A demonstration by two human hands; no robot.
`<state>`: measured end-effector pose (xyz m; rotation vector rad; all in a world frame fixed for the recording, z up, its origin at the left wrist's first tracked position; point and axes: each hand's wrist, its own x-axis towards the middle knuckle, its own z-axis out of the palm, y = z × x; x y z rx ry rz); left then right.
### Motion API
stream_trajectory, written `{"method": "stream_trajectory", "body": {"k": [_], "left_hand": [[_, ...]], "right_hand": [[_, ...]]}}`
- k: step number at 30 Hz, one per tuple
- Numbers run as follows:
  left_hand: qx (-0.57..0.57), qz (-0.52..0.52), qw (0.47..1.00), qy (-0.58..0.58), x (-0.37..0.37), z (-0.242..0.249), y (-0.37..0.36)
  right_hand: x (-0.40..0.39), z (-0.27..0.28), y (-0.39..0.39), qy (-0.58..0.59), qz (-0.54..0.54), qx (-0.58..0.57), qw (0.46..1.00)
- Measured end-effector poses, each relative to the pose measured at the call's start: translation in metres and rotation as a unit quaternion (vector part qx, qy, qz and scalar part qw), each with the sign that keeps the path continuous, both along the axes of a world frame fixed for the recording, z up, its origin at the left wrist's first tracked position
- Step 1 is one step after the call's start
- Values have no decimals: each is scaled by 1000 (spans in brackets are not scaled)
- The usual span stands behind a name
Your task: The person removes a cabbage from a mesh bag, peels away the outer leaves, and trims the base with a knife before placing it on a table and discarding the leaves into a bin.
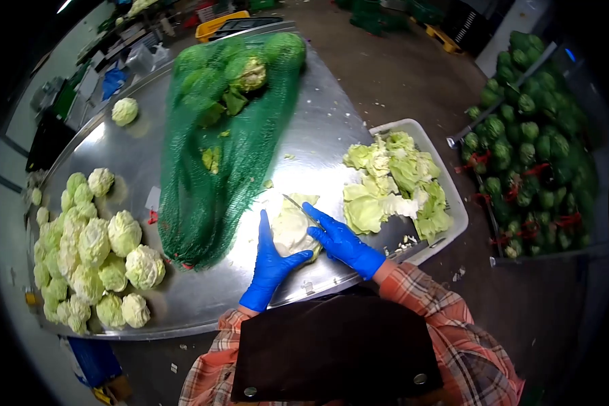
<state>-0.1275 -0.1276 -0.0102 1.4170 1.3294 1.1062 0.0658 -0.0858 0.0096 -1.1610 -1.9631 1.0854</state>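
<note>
A pale cabbage head (291, 231) rests on the metal table in front of me, its whitish side facing up. My left hand (271, 265), in a blue glove, cups its left and near sides, thumb spread from fingers. On the other side, my blue-gloved right hand (347, 242) grips a small knife (292, 201); its thin blade points up and left over the head's far edge, and its handle is hidden. Some of the right fingers touch the head. Loose leaves (365, 203) lie to the right in a white bin (457, 206).
Many trimmed heads (91, 247) are piled on the table's (325, 108) left side, with a single head (124, 111) farther back. A green net bag (203, 183) holding more heads stretches across the middle. Netted green heads (528, 149) fill a rack at right.
</note>
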Motion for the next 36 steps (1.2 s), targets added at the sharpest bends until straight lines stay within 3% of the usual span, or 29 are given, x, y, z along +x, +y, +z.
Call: {"method": "stream_trajectory", "body": {"k": [2,4,8,9,12,14,16,17,18,20,21,23,24,25,26,27,29,31,33,34,36], "left_hand": [[-36,-22,999,17,4,1,7],[-102,-31,993,51,7,20,14],[-165,-30,986,20,15,21,30],[-133,-31,991,11,13,11,34],[-127,-45,991,4,10,18,45],[-187,-76,972,-124,3,38,45],[-208,-32,950,-231,-3,30,39],[-174,-15,961,-216,-3,28,33],[-190,2,935,-299,-5,23,29],[-211,42,863,-457,-18,5,22],[-247,81,844,-469,-28,-7,15],[-268,53,775,-570,-41,0,4],[-279,49,725,-628,-45,7,-2],[-257,33,721,-643,-49,-2,-5],[-186,19,748,-637,-48,-5,-12],[-80,9,962,-261,-50,-21,-23],[-7,22,1000,20,-54,-43,-39],[-71,75,954,-280,-43,-11,-42],[-104,138,809,-561,-25,48,-50],[-91,149,893,-415,-24,48,-54],[-64,135,983,-112,-31,45,-64]], "right_hand": [[4,32,-2,27,-43,-218,975],[9,-7,1,-4,-47,-17,999],[10,31,-13,-68,-22,-1,997],[10,38,-15,-120,-10,-7,993],[11,24,-3,-31,-20,40,998],[24,36,9,115,-43,-249,961],[36,36,25,149,-46,-413,897],[34,25,25,168,-33,-431,886],[27,17,21,103,-5,-423,900],[22,16,9,182,-26,-425,887],[23,23,7,211,-16,-432,877],[27,45,3,258,8,-453,853],[29,45,0,314,60,-398,860],[26,53,0,337,70,-425,837],[22,62,1,359,79,-450,814],[17,61,0,347,99,-444,820],[12,66,0,309,119,-440,834],[9,61,0,278,128,-445,842],[5,53,0,277,133,-461,832],[-1,53,0,279,142,-457,832],[-13,57,-2,287,156,-449,832]]}}
